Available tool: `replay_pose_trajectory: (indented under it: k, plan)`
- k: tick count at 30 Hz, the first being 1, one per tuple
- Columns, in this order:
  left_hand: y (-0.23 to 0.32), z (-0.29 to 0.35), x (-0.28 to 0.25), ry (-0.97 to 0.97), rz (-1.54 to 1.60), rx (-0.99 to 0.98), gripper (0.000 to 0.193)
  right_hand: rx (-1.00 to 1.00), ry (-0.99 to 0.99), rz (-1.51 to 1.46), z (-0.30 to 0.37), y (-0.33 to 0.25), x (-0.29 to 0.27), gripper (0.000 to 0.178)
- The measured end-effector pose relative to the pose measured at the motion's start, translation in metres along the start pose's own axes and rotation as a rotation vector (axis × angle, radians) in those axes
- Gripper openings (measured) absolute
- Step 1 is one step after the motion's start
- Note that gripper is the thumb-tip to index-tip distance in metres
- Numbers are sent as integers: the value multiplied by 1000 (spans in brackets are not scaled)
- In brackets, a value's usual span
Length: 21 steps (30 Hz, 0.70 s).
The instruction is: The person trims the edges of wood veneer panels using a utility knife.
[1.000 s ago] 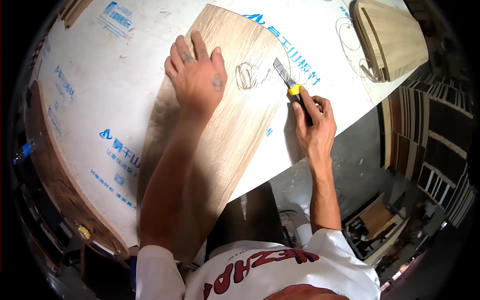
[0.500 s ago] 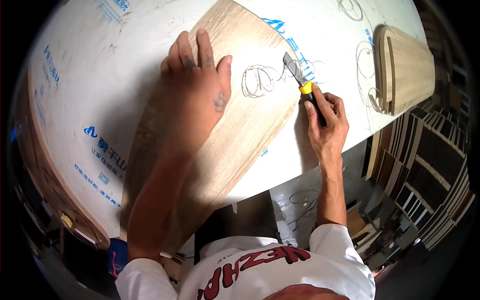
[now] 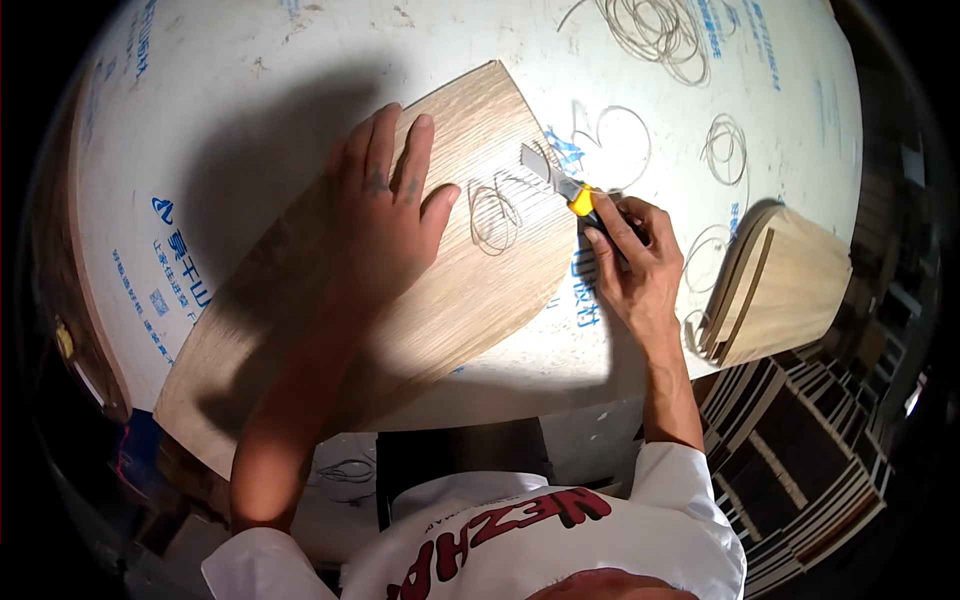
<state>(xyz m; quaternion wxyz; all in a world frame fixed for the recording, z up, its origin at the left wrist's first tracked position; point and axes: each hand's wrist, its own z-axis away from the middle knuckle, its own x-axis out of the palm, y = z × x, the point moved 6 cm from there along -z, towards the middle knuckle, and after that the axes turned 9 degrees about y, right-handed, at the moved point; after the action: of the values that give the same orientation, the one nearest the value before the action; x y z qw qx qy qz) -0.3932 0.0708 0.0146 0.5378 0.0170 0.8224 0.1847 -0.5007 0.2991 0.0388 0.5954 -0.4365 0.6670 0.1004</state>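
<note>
A wood-grain panel point(image 3: 470, 320) with a curved edge lies slantwise on the white work surface. My left hand point(image 3: 385, 215) rests on its upper left part, fingers stretched out and slightly spread. In my right hand point(image 3: 640, 262) is a utility knife point(image 3: 581, 201) with a black handle, yellow collar and bare blade. The blade reaches over the panel's right edge near its far end, pointing up and left; whether it touches the panel I cannot tell. A thin curled strip point(image 3: 495, 222) lies in loops on the panel between my left hand and the knife.
A stack of smaller wood panels point(image 3: 785, 285) stands at the right edge of the white work surface point(image 3: 480, 400). Coiled thin strips point(image 3: 655, 35) lie at the far side, with more loops at the right. Stacked boards point(image 3: 800, 470) fill the space below right.
The panel appears lower and more slanted in the picture, and the whole view has shifted. The knife blade has swung further left over the panel. My left hand still lies flat on it.
</note>
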Motion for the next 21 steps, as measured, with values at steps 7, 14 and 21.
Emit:
replay_pose_trajectory:
  k: [7, 14, 21]
  plan:
    - [1, 2, -7, -29, -7, -52, 69, -209, 12, -40, -66, -6, 25, 37]
    - [-1, 4, -6, -13, -38, -30, 67, -259, 123, 8, -148, -11, 61, 33]
    - [-4, 1, -8, -119, -14, -12, 63, 558, 144, -574, -77, 20, 29, 48]
